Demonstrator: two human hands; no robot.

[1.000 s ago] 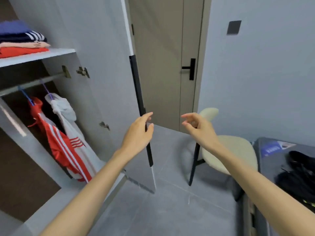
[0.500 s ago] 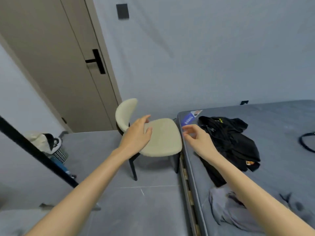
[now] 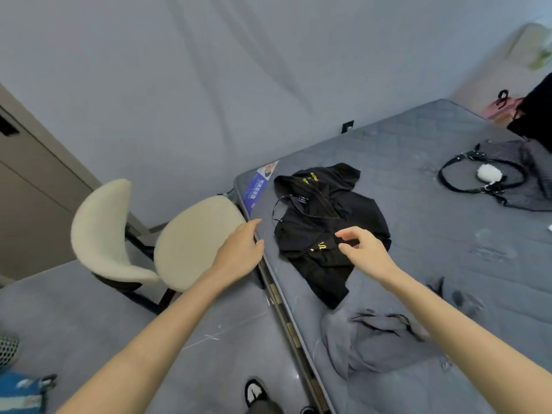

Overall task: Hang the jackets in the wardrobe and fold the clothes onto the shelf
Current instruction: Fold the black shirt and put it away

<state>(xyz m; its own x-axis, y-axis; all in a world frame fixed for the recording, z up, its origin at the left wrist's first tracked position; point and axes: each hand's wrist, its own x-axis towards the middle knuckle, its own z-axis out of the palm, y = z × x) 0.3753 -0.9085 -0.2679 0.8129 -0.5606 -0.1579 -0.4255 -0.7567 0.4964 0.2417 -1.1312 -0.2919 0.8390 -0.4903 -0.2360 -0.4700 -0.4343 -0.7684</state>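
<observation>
Overhead, empty right hand (image 3: 363, 252) above black hoodie (image 3: 325, 228), mattress (image 3: 418, 234)

Even, soft indoor light, cool grey cast, no hard shadows; faint shade under the chair (image 3: 191, 243). Brightest at top right corner, washed out near the curtain (image 3: 528, 46) (source unclear). Strong wide-angle bend at edges. Slight motion blur overall, wall (image 3: 209, 70) smeared, compression softness.

A black hooded jacket (image 3: 325, 225) with yellow lettering is seen on a grey quilted bed (image 3: 433, 249). A plain grey garment (image 3: 370, 342), a cream chair (image 3: 191, 243) and a black-strapped bag (image 3: 501, 174) are shown.
</observation>
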